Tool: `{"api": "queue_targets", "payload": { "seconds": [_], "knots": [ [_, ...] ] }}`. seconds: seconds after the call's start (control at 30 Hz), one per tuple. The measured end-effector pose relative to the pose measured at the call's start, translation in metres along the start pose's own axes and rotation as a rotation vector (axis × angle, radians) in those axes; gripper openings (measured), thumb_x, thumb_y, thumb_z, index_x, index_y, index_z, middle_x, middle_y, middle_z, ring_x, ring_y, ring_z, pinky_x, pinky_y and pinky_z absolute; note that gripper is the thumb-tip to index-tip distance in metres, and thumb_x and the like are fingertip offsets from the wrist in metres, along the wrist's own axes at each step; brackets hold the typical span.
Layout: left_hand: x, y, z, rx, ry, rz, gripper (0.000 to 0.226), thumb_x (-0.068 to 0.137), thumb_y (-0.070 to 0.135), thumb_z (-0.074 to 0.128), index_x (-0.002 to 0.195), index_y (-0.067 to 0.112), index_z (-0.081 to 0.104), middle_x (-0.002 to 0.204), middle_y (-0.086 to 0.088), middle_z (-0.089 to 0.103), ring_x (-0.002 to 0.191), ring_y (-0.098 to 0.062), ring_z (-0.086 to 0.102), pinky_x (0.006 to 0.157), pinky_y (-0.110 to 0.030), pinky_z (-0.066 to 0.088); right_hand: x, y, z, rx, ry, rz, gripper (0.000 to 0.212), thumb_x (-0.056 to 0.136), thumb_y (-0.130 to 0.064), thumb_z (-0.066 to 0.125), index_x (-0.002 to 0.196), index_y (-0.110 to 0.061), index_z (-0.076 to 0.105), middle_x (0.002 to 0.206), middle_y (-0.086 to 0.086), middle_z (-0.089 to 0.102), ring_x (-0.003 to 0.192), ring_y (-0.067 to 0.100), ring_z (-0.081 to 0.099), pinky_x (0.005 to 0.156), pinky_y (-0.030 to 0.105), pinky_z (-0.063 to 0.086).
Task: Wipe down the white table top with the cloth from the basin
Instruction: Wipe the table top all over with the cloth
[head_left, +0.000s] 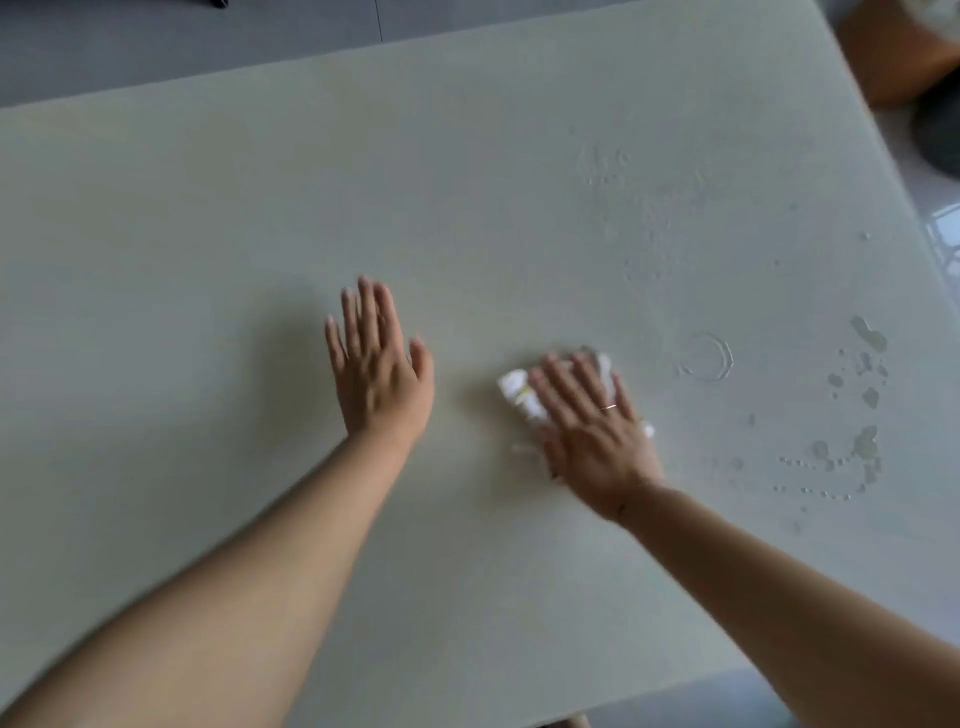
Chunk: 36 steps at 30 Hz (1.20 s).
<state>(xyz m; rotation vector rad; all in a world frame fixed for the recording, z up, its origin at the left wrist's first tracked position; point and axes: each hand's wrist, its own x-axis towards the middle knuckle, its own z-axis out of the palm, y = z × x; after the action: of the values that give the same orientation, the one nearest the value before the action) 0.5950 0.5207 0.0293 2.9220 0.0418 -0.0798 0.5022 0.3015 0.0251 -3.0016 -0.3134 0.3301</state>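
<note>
The white table top (208, 234) fills most of the view. My right hand (592, 421) presses flat on a small white cloth (517, 392) at the table's middle, with cloth edges showing left of and beyond the fingers. A thin ring sits on one finger. My left hand (376, 364) lies flat on the bare table to the left of the cloth, fingers spread, holding nothing. Wet streaks, a water ring (706, 357) and several drops (862, 405) mark the table to the right of the cloth. The basin is out of view.
The table's right edge runs diagonally at the right side, with pale floor tiles (940, 234) beyond it. A brown object (893, 57) and a dark round thing (940, 135) sit off the far right corner. Grey floor (156, 47) lies past the far edge.
</note>
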Motion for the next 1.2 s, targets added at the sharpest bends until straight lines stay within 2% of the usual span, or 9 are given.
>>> {"api": "queue_targets", "payload": {
  "seconds": [0.17, 0.23, 0.4, 0.53, 0.63, 0.77, 0.87, 1.1, 1.2],
  "knots": [
    [-0.123, 0.029, 0.015, -0.045, -0.069, 0.09, 0.06, 0.09, 0.028, 0.032, 0.145, 0.002, 0.032, 0.153, -0.015, 0.028, 0.141, -0.03, 0.027, 0.115, -0.045, 0.015, 0.0, -0.004, 0.002, 0.201, 0.069, 0.615, 0.059, 0.096, -0.04, 0.026, 0.15, -0.025, 0.009, 0.159, 0.001, 0.003, 0.146, 0.024, -0.006, 0.117, 0.045, -0.005],
    [-0.136, 0.029, 0.023, -0.015, -0.095, 0.056, 0.06, 0.091, 0.029, 0.03, 0.144, 0.002, 0.033, 0.152, -0.015, 0.029, 0.14, -0.03, 0.029, 0.115, -0.046, 0.017, -0.011, -0.047, 0.008, 0.222, 0.086, 0.549, 0.062, 0.093, -0.043, 0.026, 0.15, -0.021, 0.016, 0.158, 0.005, 0.01, 0.146, 0.03, 0.001, 0.117, 0.048, -0.002],
    [-0.134, 0.031, 0.026, 0.011, -0.11, 0.048, 0.063, 0.086, 0.026, 0.031, 0.145, 0.003, 0.032, 0.153, -0.014, 0.028, 0.142, -0.029, 0.026, 0.116, -0.045, 0.015, -0.056, -0.042, 0.016, 0.073, 0.043, -0.095, 0.053, 0.097, -0.038, 0.032, 0.146, -0.022, 0.031, 0.154, 0.002, 0.026, 0.143, 0.027, 0.018, 0.114, 0.048, 0.016],
    [-0.136, 0.03, 0.027, 0.012, -0.074, 0.043, 0.062, 0.088, 0.026, 0.034, 0.146, 0.005, 0.03, 0.154, -0.012, 0.026, 0.143, -0.026, 0.023, 0.117, -0.045, 0.016, -0.054, 0.028, 0.007, 0.06, 0.015, 0.242, 0.06, 0.093, -0.044, 0.017, 0.149, -0.027, 0.01, 0.159, -0.002, 0.01, 0.145, 0.018, -0.002, 0.117, 0.04, -0.004],
    [-0.135, 0.03, 0.027, 0.01, -0.069, 0.041, 0.063, 0.087, 0.027, 0.031, 0.146, 0.004, 0.031, 0.154, -0.013, 0.026, 0.143, -0.027, 0.023, 0.117, -0.046, 0.017, -0.053, 0.001, 0.011, 0.181, 0.031, 0.543, 0.062, 0.091, -0.047, 0.011, 0.15, -0.027, 0.002, 0.159, -0.002, -0.003, 0.143, 0.017, -0.015, 0.116, 0.042, -0.011],
    [-0.135, 0.033, 0.026, 0.006, -0.085, 0.03, 0.065, 0.086, 0.027, 0.026, 0.146, 0.005, 0.029, 0.155, -0.013, 0.024, 0.144, -0.027, 0.021, 0.118, -0.046, 0.015, -0.091, -0.071, 0.023, 0.127, 0.013, 0.159, 0.058, 0.095, -0.041, 0.025, 0.148, -0.019, 0.023, 0.156, 0.004, 0.016, 0.145, 0.03, 0.006, 0.116, 0.05, 0.006],
    [-0.136, 0.032, 0.026, 0.011, -0.08, 0.034, 0.063, 0.088, 0.028, 0.024, 0.147, 0.005, 0.027, 0.156, -0.012, 0.023, 0.144, -0.027, 0.02, 0.118, -0.045, 0.013, -0.107, -0.041, 0.025, 0.073, 0.024, -0.097, 0.053, 0.097, -0.037, 0.031, 0.148, -0.023, 0.028, 0.155, -0.001, 0.021, 0.144, 0.026, 0.015, 0.115, 0.048, 0.013],
    [-0.137, 0.033, 0.029, 0.025, -0.056, 0.041, 0.063, 0.088, 0.028, 0.025, 0.147, 0.006, 0.027, 0.155, -0.012, 0.024, 0.144, -0.027, 0.022, 0.117, -0.044, 0.012, -0.106, -0.02, 0.022, 0.187, 0.069, 0.542, 0.063, 0.091, -0.047, 0.009, 0.15, -0.024, 0.012, 0.158, 0.0, 0.006, 0.146, 0.024, -0.003, 0.117, 0.044, -0.006],
    [-0.137, 0.032, 0.031, 0.052, -0.072, 0.032, 0.062, 0.09, 0.027, 0.025, 0.148, 0.007, 0.022, 0.157, -0.011, 0.018, 0.145, -0.026, 0.017, 0.117, -0.042, 0.006, -0.132, -0.073, 0.03, 0.151, 0.026, 0.292, 0.059, 0.094, -0.044, 0.022, 0.148, -0.02, 0.023, 0.156, 0.004, 0.016, 0.145, 0.031, 0.009, 0.117, 0.05, 0.007]
  ]
}}
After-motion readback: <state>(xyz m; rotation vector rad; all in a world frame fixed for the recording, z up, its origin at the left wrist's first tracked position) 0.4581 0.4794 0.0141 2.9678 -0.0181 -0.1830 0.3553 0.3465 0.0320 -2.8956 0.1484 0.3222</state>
